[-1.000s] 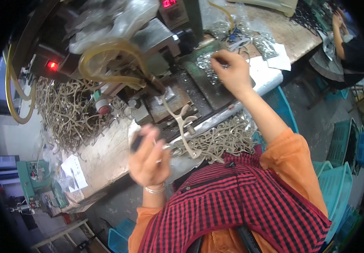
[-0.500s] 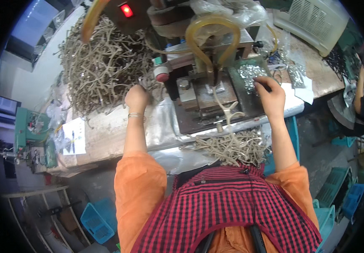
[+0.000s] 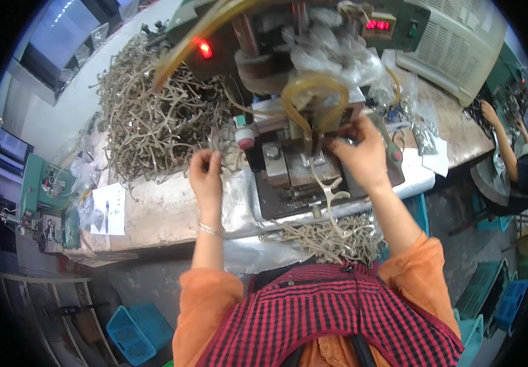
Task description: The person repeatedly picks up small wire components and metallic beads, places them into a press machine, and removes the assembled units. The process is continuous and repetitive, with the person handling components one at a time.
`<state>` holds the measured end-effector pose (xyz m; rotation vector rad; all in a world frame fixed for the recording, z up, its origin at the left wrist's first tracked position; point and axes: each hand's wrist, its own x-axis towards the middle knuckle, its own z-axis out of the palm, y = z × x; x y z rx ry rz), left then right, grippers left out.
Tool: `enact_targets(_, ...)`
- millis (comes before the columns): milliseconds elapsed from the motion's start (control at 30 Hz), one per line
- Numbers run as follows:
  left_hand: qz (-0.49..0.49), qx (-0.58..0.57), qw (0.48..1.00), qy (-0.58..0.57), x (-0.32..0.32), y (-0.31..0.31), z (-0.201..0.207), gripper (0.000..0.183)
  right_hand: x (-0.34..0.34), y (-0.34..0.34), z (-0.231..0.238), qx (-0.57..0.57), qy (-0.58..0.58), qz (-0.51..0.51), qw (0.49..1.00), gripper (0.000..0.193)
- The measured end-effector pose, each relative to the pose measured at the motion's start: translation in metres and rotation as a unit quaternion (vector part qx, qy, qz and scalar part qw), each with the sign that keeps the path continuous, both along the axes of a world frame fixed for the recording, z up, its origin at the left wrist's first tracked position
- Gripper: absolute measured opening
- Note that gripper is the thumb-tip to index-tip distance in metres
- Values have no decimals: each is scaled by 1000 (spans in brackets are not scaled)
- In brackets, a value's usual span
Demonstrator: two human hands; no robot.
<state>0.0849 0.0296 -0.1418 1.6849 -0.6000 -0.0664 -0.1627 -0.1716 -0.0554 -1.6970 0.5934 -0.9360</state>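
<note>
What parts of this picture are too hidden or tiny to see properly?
Head view, the only one:
- What the right hand pinches at the machine: its own fingers cover it.
- What the left hand grips: too small against the pile of beige strips.
- The neighbour's hand: bent and cut at the rim.
</note>
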Motion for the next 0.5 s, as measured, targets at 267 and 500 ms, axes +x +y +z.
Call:
enact_targets(267,-20,-207,970,123,-57,11,32,8,0,22,-2,74,-37,54,995,64)
enact_targets(500,-181,-293,919,-190,-93,-26,140,10,8,38,7,174,-116,81,975,61)
